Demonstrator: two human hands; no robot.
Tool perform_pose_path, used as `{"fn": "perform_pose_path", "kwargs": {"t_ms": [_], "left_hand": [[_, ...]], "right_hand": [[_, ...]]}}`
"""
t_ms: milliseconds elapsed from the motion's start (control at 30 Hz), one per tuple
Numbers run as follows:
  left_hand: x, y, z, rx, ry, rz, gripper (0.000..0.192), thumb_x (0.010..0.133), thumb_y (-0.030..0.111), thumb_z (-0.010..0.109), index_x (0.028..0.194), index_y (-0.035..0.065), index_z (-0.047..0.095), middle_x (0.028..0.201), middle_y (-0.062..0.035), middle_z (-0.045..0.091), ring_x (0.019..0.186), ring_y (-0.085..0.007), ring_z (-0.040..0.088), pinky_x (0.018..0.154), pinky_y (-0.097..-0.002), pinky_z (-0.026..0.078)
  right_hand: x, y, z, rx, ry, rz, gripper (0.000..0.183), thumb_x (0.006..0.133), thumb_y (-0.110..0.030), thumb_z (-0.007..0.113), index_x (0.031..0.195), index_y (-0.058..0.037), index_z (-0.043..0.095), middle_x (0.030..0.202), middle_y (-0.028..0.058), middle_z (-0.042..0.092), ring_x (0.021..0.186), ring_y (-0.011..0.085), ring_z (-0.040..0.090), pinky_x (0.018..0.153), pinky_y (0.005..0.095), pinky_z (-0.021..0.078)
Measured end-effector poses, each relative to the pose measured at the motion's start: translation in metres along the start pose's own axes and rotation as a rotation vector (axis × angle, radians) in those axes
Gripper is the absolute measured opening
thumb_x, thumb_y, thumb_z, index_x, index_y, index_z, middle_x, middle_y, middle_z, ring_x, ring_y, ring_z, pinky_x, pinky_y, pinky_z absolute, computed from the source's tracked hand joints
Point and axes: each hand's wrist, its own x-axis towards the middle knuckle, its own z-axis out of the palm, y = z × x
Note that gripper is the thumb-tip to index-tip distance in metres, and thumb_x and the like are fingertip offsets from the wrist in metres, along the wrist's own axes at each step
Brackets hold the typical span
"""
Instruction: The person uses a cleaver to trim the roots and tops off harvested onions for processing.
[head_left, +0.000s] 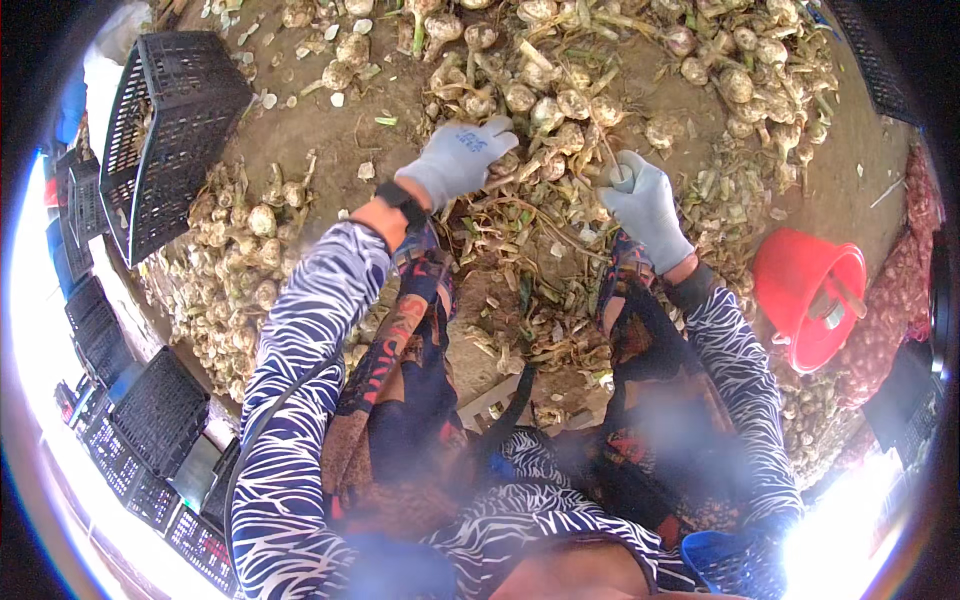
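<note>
My left hand (466, 156), in a pale glove with blue print, reaches over the near edge of a heap of garlic bulbs (547, 112) with dry stalks. Its fingers rest at a bulb (504, 163), and their undersides are hidden, so a grip cannot be made out. Right of the heap, my right hand (651, 210), gloved too, is curled into a fist. A thin stalk-like thing (604, 139) rises from that fist towards the bulbs; what else the palm holds is hidden. Cut stalks and dry leaves (525, 247) litter the ground between my feet.
A black plastic crate (191, 112) stands at the upper left above a pile of trimmed garlic (232, 262). On the right is a red bucket (787, 277) with a wooden-handled tool inside, beside red mesh sacks (892, 322). More black crates (161, 412) line the left side.
</note>
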Motion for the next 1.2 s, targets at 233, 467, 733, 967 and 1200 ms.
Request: {"fn": "perform_pose_path", "kwargs": {"t_ms": [233, 467, 733, 967, 1200], "left_hand": [[-0.044, 0.019, 0.002, -1.095, 0.415, -0.231, 0.053, 0.067, 0.016, 0.075, 0.115, 0.0062, 0.054, 0.113, -0.014, 0.058, 0.105, -0.0207, 0.056, 0.094, -0.0325, 0.042], [-0.068, 0.048, -0.013, -1.339, 0.521, -0.27, 0.052, 0.067, 0.011, 0.077, 0.112, -0.0016, 0.054, 0.108, -0.0087, 0.059, 0.099, -0.0142, 0.055, 0.088, -0.0278, 0.045], [-0.081, 0.037, 0.003, -1.522, 0.611, -0.24, 0.06, 0.075, 0.005, 0.075, 0.126, 0.002, 0.043, 0.091, -0.0008, 0.061, 0.079, -0.009, 0.059, 0.072, -0.0227, 0.051], [-0.095, 0.024, 0.007, -1.416, 0.511, -0.076, 0.048, 0.078, 0.005, 0.069, 0.119, 0.0025, 0.045, 0.104, -0.0053, 0.061, 0.091, -0.0135, 0.06, 0.077, -0.0269, 0.051], [-0.098, 0.028, 0.012, -1.357, 0.496, -0.115, 0.039, 0.085, 0.002, 0.06, 0.12, 0.0036, 0.044, 0.102, -0.0058, 0.061, 0.089, -0.0131, 0.061, 0.076, -0.0262, 0.053]], "right_hand": [[-0.017, -0.024, 0.013, -0.089, -0.049, -0.222, 0.018, 0.073, -0.016, 0.063, 0.085, -0.004, 0.058, 0.072, 0.0153, 0.06, 0.067, 0.0325, 0.061, 0.061, 0.0378, 0.0482], [-0.021, -0.052, 0.044, -0.02, -0.211, -0.227, 0.017, 0.072, -0.015, 0.063, 0.084, -0.005, 0.057, 0.073, 0.0157, 0.06, 0.07, 0.034, 0.061, 0.063, 0.0399, 0.0471], [-0.02, -0.064, 0.048, -0.235, -0.238, -0.311, 0.031, 0.069, -0.016, 0.063, 0.098, -0.0064, 0.057, 0.081, 0.0137, 0.063, 0.079, 0.0333, 0.063, 0.068, 0.0411, 0.0498], [-0.017, -0.077, 0.039, -0.514, -0.264, -0.6, 0.028, 0.07, -0.015, 0.062, 0.097, -0.0082, 0.055, 0.089, 0.0126, 0.061, 0.08, 0.033, 0.063, 0.067, 0.0422, 0.0508], [-0.014, -0.076, 0.04, -0.565, -0.353, -0.616, 0.028, 0.072, -0.014, 0.06, 0.099, -0.0086, 0.055, 0.091, 0.0121, 0.061, 0.08, 0.032, 0.064, 0.069, 0.0417, 0.0512]]}}
